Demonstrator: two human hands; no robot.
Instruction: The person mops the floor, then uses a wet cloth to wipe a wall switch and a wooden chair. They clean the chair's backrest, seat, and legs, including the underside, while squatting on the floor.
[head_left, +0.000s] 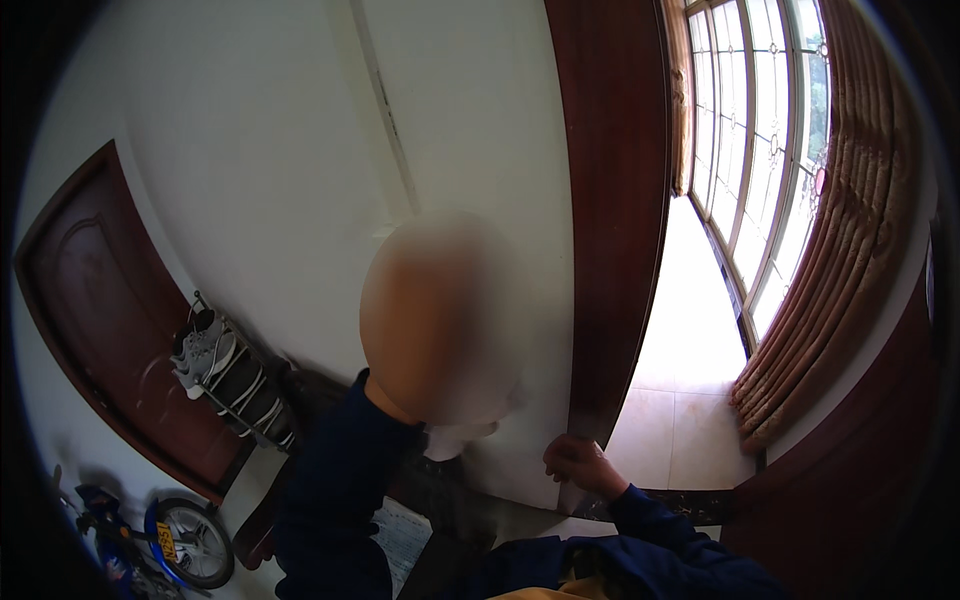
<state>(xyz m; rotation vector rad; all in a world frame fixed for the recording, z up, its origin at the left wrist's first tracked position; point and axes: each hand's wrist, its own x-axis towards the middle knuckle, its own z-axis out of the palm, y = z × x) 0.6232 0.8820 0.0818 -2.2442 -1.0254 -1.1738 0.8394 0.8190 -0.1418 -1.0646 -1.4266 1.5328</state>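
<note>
My left hand (424, 322) is raised close before the camera, in front of the white wall (480, 150). A blurred patch covers most of it, so its fingers and anything in them cannot be made out. A pale thing (448, 441) shows just below that hand; its kind is unclear. Lower right, my right hand (581, 461) is held with its fingers curled in, near the foot of the dark red wooden door frame (619, 225). Nothing is visible in the right hand, and whether it touches the frame is unclear.
At the left, a metal shoe rack (240, 386) holds several shoes beside a closed brown door (127, 315). A blue motorcycle (150, 536) stands lower left. Dark wooden furniture (259, 529) lies near my left sleeve. Beyond the doorway are bright floor tiles (675, 435), barred windows (750, 135) and brown curtains (840, 247).
</note>
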